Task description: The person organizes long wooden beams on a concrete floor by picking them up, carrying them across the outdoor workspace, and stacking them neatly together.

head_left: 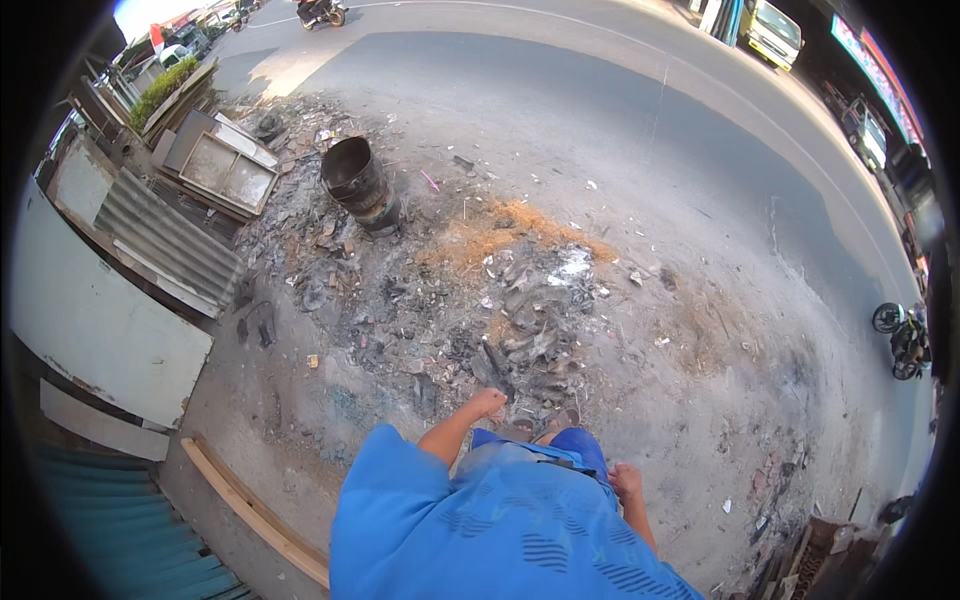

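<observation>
My left hand [487, 402] is held out ahead of my body, its fingers curled in, and no object shows in it. Beyond it, dark charred scraps [492, 368] lie on the ground. My right hand [627, 479] hangs low beside my right thigh with its fingers bent inward; nothing shows in that one either. Between the two, my sandalled feet [557, 422] stand at the near edge of a heap of ash and burnt rubbish [535, 320]. Neither hand touches the heap.
A rusty metal drum [358, 185] stands upright among litter, ahead on the left. Boards and corrugated sheets [165, 240] lean along the left side, with a wooden beam [255, 510] nearer. Orange-brown shavings [520, 220] lie past the heap. A road [560, 75] curves beyond; a motorcycle [905, 340] stands right.
</observation>
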A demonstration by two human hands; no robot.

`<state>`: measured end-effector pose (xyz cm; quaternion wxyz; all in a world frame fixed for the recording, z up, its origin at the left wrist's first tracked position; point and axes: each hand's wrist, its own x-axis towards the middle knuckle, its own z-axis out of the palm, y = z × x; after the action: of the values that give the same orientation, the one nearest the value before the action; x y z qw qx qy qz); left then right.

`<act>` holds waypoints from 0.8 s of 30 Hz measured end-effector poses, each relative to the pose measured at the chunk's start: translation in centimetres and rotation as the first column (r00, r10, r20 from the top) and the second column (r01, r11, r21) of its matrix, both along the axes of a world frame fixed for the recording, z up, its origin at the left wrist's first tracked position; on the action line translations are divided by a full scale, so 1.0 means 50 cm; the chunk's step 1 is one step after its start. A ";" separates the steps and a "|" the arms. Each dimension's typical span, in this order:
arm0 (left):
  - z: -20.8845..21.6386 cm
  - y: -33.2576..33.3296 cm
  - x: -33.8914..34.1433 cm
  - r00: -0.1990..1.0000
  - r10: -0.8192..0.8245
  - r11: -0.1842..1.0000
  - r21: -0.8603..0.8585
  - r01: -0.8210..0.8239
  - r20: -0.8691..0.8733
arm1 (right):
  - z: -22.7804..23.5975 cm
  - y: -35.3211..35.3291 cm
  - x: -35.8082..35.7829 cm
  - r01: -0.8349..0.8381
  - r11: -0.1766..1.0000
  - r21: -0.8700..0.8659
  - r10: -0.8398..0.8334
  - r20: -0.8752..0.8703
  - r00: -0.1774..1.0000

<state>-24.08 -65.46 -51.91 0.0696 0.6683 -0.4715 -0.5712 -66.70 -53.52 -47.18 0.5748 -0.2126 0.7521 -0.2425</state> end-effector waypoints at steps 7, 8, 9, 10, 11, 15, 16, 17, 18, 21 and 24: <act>0.053 -0.094 -0.130 0.976 0.198 0.953 -0.215 -0.212 -0.086 | -0.085 -0.039 -0.197 -0.779 0.580 -0.239 0.719 -0.301 0.627; 0.027 -0.081 -0.129 0.979 0.192 0.933 -0.297 -0.204 -0.069 | -0.143 -0.067 -0.255 -0.894 0.354 -0.275 0.793 -0.418 0.443; 0.003 -0.066 -0.121 0.982 0.186 0.955 -0.230 -0.189 -0.034 | -0.183 -0.108 -0.283 -0.951 0.112 -0.287 0.804 -0.537 0.256; -0.024 -0.038 -0.105 0.984 0.179 0.972 -0.154 -0.176 0.007 | -0.195 -0.150 -0.281 -0.948 0.219 -0.233 0.829 -0.468 0.306; -0.038 -0.011 -0.095 0.986 0.160 0.985 -0.072 -0.157 0.041 | -0.197 -0.190 -0.278 -0.931 0.328 -0.161 0.842 -0.398 0.365; -0.074 0.162 -0.070 0.696 -0.428 0.765 -0.179 0.619 0.577 | -0.152 -0.328 -0.268 -0.723 0.649 0.236 0.760 -0.156 0.631; -0.062 0.144 -0.116 0.862 -0.230 0.970 0.031 0.243 0.452 | -0.126 -0.352 -0.293 -0.612 0.764 0.204 0.637 -0.090 0.766; -0.013 0.123 -0.178 0.924 0.018 0.945 0.297 -0.141 0.382 | -0.084 -0.366 -0.318 -0.467 0.866 0.182 0.478 -0.023 0.878; 0.052 0.118 -0.222 0.945 0.038 0.934 0.325 -0.148 0.324 | -0.035 -0.387 -0.337 -0.332 0.930 0.157 0.327 0.057 0.943; 0.067 0.122 -0.355 0.925 0.289 0.767 0.519 -0.377 0.246 | 0.045 -0.421 -0.411 -0.412 0.905 0.111 0.411 0.031 0.911; -0.004 0.064 -0.508 0.831 0.532 0.700 0.635 -0.325 -0.161 | 0.008 -0.418 -0.565 -0.340 0.937 0.081 0.337 0.045 0.940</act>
<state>-49.48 -62.27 -52.12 0.0728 0.6423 -0.0826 -0.7585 -94.97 -74.40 -46.80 0.6281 -0.3096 0.7053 -0.1102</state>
